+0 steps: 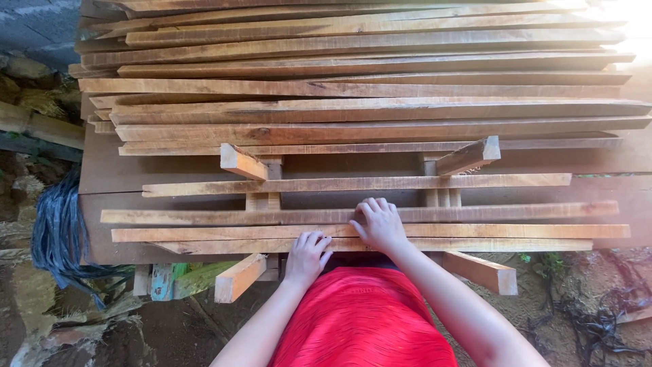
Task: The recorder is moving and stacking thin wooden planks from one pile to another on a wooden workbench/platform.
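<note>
Several long rough-sawn wooden slats lie across two short cross blocks on a dark wooden platform (109,177). My left hand (307,257) rests flat, fingers spread, on the nearest slat (475,245). My right hand (378,224) lies with fingers spread on the slat just behind it (516,231), its fingertips reaching a third slat (204,217). Neither hand grips anything. A fourth slat (353,184) lies farther back on the same blocks.
A tall stack of similar slats (367,81) fills the back. Cross blocks (238,277) (483,272) stick out toward me. A dark plastic bundle (58,234) hangs at the left. Dirt ground and debris lie below on both sides.
</note>
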